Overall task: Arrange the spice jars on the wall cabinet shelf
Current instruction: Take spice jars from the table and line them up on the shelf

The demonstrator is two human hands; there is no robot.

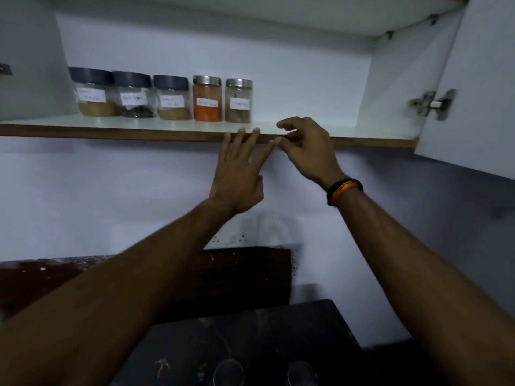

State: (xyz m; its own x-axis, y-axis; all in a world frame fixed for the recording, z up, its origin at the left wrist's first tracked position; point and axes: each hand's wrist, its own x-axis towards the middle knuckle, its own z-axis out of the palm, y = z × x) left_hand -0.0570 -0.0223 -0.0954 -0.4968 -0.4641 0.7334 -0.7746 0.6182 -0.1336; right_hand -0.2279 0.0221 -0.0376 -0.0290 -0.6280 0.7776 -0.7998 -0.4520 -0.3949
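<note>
Five spice jars (164,97) stood in a row at the upper left of the frame, on the white shelf (362,133) of the wall cabinet, all upright and close together. The three on the left had dark grey plastic lids and rounded clear bodies: tan powder in the first (94,93), something dark and coarse in the second (133,96), tan powder again in the third (172,98). The two on the right were straighter, with shiny metal lids — bright orange powder in one (207,98), a dull brown spice in the other (238,101). Each wore a white paper label, the writing too blurred to read.

My left hand (239,174) lay flat at mid-frame, fingers straight, tips touching the shelf's brown wood edge, grip slack and holding nothing. My right hand (306,147) hovered just beside it, fingers loosely curled, also holding nothing — a black-and-orange band (344,190) at its wrist.
</note>
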